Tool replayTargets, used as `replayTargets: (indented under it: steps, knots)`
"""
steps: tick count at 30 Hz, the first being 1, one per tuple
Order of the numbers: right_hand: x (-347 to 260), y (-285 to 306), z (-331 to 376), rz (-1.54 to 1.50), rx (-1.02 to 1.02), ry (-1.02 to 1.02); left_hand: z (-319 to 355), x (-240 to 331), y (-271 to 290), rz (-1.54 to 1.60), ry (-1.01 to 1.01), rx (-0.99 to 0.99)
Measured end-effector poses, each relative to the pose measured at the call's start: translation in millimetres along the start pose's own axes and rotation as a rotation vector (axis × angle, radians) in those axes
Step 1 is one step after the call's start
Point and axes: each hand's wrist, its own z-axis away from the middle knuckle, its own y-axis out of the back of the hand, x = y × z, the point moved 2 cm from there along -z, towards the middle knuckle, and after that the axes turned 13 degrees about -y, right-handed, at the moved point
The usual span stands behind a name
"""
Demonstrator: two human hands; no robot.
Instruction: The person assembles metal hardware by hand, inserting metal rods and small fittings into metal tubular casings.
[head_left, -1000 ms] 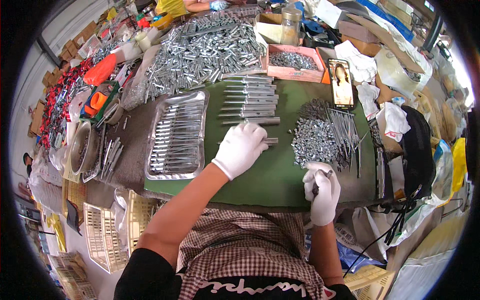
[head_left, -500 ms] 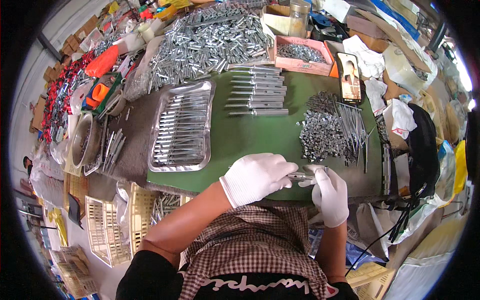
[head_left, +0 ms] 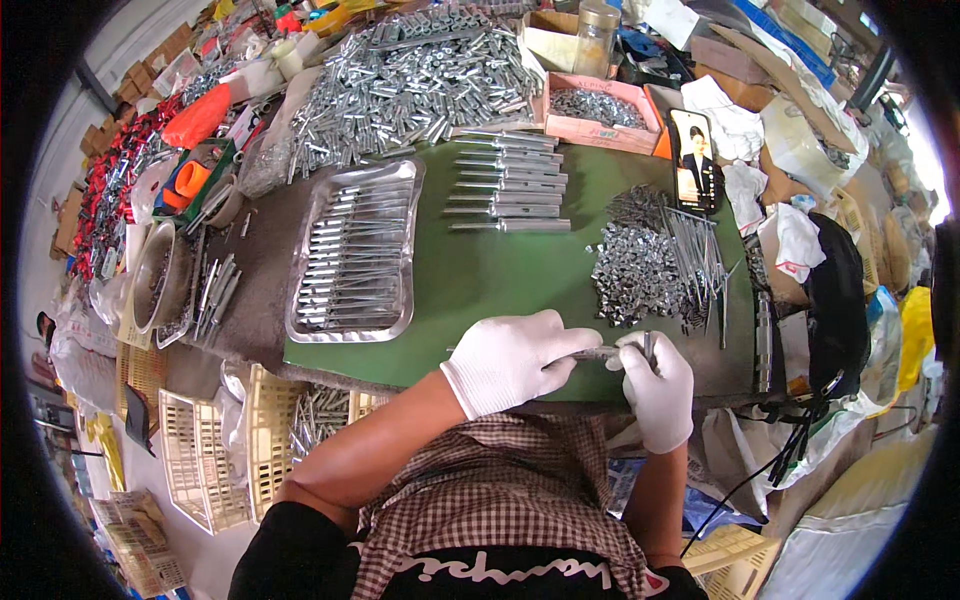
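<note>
My left hand [head_left: 512, 362], in a white glove, is closed around a slim metal tube [head_left: 594, 353] above the near edge of the green table top. The tube's end sticks out toward the right. My right hand [head_left: 660, 392], also gloved, is closed at that end, its fingertips pinching a short metal piece [head_left: 649, 344] that stands upright. Whether this piece touches the tube is hidden by the fingers. Beyond the right hand lie a heap of small shiny metal parts [head_left: 632, 277], a dark heap of small parts [head_left: 637, 206] and a bundle of thin rods [head_left: 700, 255].
A metal tray [head_left: 349, 335] of rodded pieces is at left. Tubes with thin rods [head_left: 532, 184] lie in a column at centre. Behind are a large pile of metal tubes [head_left: 420, 85], a pink box [head_left: 605, 129] and a phone [head_left: 694, 160]. Plastic baskets [head_left: 262, 440] stand below.
My right fingers have drawn together around the upright piece, and less of the tube's end shows. The view has shifted slightly. The phone's picture has changed.
</note>
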Motion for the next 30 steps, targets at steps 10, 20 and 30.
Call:
replayTargets:
  steps: [10, 20, 30]
  knots:
    - [2, 5, -2, 0.089, -0.058, -0.064, 0, 4, -6, -0.029, 0.024, -0.011]
    - [-28, 12, -48, 0.639, 0.371, 0.576, -6, 21, -18, -0.294, 0.006, -0.119]
    - [-45, -2, -105, 1.215, 0.355, 0.493, -7, 21, -25, -0.257, 0.078, -0.202]
